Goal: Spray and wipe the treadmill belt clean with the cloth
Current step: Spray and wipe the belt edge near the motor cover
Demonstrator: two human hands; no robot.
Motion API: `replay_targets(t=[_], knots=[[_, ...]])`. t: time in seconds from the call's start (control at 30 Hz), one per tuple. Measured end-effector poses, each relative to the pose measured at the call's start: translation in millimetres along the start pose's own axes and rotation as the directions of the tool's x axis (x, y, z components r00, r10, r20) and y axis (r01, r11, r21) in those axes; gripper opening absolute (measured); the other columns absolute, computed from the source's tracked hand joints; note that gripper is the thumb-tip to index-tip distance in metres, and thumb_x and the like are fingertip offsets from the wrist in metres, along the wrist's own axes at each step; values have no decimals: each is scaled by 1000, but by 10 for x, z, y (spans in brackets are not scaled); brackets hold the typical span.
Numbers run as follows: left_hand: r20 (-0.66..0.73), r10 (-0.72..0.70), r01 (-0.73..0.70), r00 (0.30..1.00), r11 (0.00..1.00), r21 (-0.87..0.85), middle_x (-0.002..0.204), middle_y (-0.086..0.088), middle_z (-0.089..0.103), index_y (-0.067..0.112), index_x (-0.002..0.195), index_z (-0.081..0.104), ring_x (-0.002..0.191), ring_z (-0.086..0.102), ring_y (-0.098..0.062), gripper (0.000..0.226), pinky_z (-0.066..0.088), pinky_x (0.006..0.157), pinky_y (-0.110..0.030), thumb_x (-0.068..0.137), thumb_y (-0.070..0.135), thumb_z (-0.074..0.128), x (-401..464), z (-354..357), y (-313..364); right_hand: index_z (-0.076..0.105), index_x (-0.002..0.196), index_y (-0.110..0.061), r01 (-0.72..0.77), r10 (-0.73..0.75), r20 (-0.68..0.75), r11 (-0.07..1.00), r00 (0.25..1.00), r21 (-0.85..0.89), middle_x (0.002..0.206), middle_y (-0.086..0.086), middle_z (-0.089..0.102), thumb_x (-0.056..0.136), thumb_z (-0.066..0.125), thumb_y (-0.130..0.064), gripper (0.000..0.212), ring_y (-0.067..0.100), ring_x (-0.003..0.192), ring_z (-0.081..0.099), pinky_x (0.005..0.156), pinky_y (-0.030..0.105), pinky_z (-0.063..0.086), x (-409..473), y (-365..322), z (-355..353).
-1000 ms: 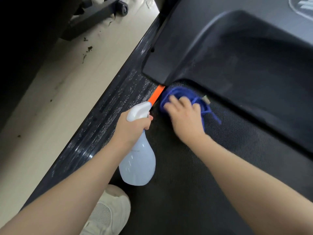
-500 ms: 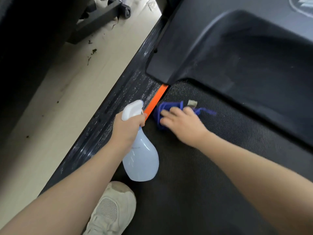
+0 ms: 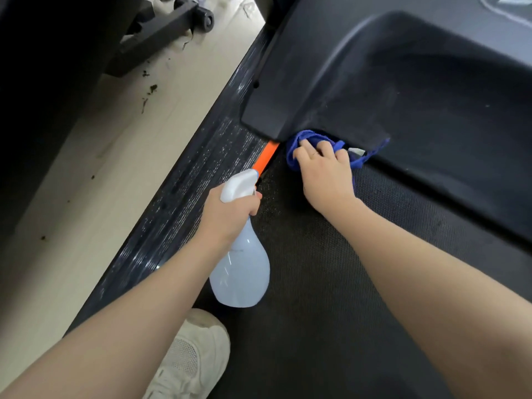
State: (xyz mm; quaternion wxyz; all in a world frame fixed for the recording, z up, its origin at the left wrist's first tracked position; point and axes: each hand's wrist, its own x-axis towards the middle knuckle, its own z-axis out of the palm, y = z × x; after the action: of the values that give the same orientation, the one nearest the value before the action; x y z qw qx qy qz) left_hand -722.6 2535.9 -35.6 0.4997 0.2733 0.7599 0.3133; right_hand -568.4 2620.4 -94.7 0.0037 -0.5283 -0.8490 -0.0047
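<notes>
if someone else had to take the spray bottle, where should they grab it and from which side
Probably the wide round belly of the spray bottle, from the belt side. The left hand wraps the narrow neck under the white trigger head, so only the bulbous lower body hangs free.

Pale floor beside the exercise machine

A pale wood-look floor (image 3: 86,180) runs along the left, lit evenly and softly. Dark crumbs of debris (image 3: 149,90) lie scattered on it, thickest just below a black metal frame leg (image 3: 155,38) that ends in a small wheel (image 3: 207,21) at the top of the floor. Left of that leg, a large dark shape (image 3: 43,82) fills the corner in deep shadow.
</notes>
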Motion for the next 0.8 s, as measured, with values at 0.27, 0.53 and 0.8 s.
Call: replay_targets(t=[0.27, 0.53, 0.8], knots=[[75, -79, 65, 994, 983, 169, 73, -2, 51, 13, 96, 66, 69, 45, -21, 31, 36, 52, -23, 65, 12, 60, 88, 465, 420, 62, 104, -11, -185, 166, 91, 943, 982, 276, 121, 5, 61, 74, 66, 1, 32, 32, 100, 54, 76, 41, 35, -717, 498, -24], [-69, -41, 52, 997, 986, 156, 61, 1, 37, 12, 64, 42, 56, 34, -18, 17, 29, 52, -26, 73, 3, 55, 263, 648, 604, 64, 99, -10, -144, 148, 14, 930, 989, 337, 119, 8, 63, 68, 73, 1, 34, 34, 96, 58, 72, 45, 43, -674, 451, -5], [-57, 35, -32, 998, 998, 58, 74, 2, 49, 11, 77, 59, 69, 43, -17, 29, 36, 64, -28, 50, 22, 55, 236, 350, 369, 68, 90, -15, 160, -142, -126, 976, 982, 149, 109, 2, 69, 74, 39, -14, 34, 25, 86, 62, 63, 31, 44, 50, 124, 117]])
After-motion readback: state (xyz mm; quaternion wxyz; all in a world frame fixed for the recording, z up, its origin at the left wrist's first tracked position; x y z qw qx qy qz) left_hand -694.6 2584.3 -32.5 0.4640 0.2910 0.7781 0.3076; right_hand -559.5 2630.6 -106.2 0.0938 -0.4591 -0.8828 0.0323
